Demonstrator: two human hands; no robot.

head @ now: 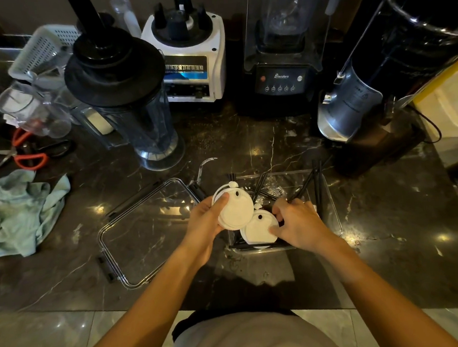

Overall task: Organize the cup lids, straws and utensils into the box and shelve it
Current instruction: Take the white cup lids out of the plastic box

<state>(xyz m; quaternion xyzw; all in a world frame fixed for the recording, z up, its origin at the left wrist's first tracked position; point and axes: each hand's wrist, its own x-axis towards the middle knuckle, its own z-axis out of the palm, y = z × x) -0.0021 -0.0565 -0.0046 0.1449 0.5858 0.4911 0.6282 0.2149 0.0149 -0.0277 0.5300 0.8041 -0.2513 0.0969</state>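
Observation:
A clear plastic box [333, 207] stands on the dark marble counter, with several black straws [316, 184] leaning inside it. My left hand [206, 222] grips a small stack of white cup lids [235, 210] above the box's left edge. My right hand [296, 223] is inside the box, fingers on another stack of white lids [260, 230] lying near the box's front wall. The box's clear cover [135, 231] with black clips lies flat on the counter to the left. A clear plastic utensil [203, 169] lies behind the cover.
Blenders line the back: a black-lidded jug [128, 99], a white base [190, 56], a black one [280, 64] and a steel machine [364, 86]. Clear cups [31, 112], orange scissors [28, 154] and a green cloth [20, 210] sit at the left.

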